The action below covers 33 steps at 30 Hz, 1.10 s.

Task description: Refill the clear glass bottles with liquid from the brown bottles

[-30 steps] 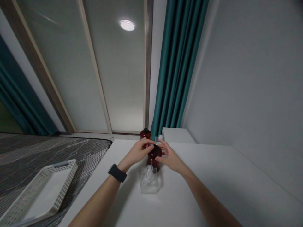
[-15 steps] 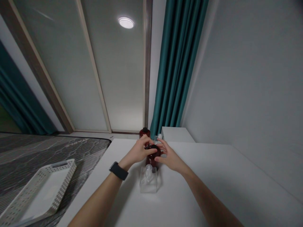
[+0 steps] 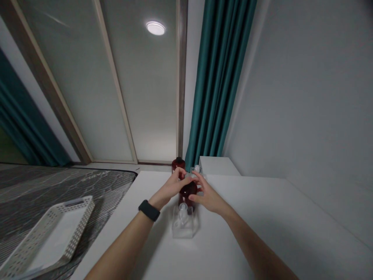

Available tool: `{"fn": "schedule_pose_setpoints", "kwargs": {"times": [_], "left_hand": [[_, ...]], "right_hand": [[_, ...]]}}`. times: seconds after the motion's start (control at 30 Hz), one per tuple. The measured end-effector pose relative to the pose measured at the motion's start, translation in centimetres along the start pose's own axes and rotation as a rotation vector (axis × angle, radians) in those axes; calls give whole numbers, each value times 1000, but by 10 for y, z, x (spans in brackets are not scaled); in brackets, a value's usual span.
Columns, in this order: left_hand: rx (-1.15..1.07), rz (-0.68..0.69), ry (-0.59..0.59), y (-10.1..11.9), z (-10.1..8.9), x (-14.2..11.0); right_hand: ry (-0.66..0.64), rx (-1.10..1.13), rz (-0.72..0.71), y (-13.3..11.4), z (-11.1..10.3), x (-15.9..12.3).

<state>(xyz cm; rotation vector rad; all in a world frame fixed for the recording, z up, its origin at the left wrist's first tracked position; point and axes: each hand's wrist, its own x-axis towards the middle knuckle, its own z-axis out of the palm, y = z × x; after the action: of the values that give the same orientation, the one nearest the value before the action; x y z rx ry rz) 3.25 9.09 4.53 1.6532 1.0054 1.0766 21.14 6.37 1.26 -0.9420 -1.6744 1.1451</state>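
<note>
A dark reddish-brown bottle [image 3: 189, 189] stands on the white table between my two hands. My left hand [image 3: 171, 188] is curled at the bottle's top, its thumb reaching across; the cap is hidden by the fingers. Around the right side of the same bottle my right hand [image 3: 208, 195] is curved, with thumb in front and fingertips behind. Directly in front stands a clear square bottle [image 3: 183, 225] with a translucent top. Behind my left hand is a second brown bottle [image 3: 178, 163] with a black cap. Another clear bottle [image 3: 197, 169] shows partly behind my right fingers.
A white box [image 3: 218, 166] sits at the far edge of the white table [image 3: 233, 241]. To the left, lower down, a white perforated basket [image 3: 58, 233] lies on a grey patterned surface [image 3: 110, 186]. A green curtain [image 3: 220, 85] and frosted sliding doors rise behind.
My left hand has shifted slightly right, and its thumb has moved up over the bottle's top. My right hand stays nearly in place at the bottle's side.
</note>
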Motion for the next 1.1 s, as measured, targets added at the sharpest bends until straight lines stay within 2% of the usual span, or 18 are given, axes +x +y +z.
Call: {"fn": "schedule_pose_setpoints", "kwargs": {"times": [0.13,0.27,0.33,0.53,0.7,0.9,1.1], "left_hand": [[-15,-28,16,9,0,-2],[43,32,68,15,-7,-1],[72,59,48,18,-13,0],[442,253,-61,29,-19,-4],[575,255,-42,33,-15,-6],[614,303,-59,32,-16,-6],[516,379,-147,30,-20,-7]], "right_hand": [[14,-13,-8,-1,1,0],[25,-48,-8,2,0,-1],[26,-42,-5,3,-1,-1],[34,-14,8,4,-1,0],[33,-22,12,4,-1,0],[39,-40,24,5,-1,1],[37,-62,18,2,0,1]]}}
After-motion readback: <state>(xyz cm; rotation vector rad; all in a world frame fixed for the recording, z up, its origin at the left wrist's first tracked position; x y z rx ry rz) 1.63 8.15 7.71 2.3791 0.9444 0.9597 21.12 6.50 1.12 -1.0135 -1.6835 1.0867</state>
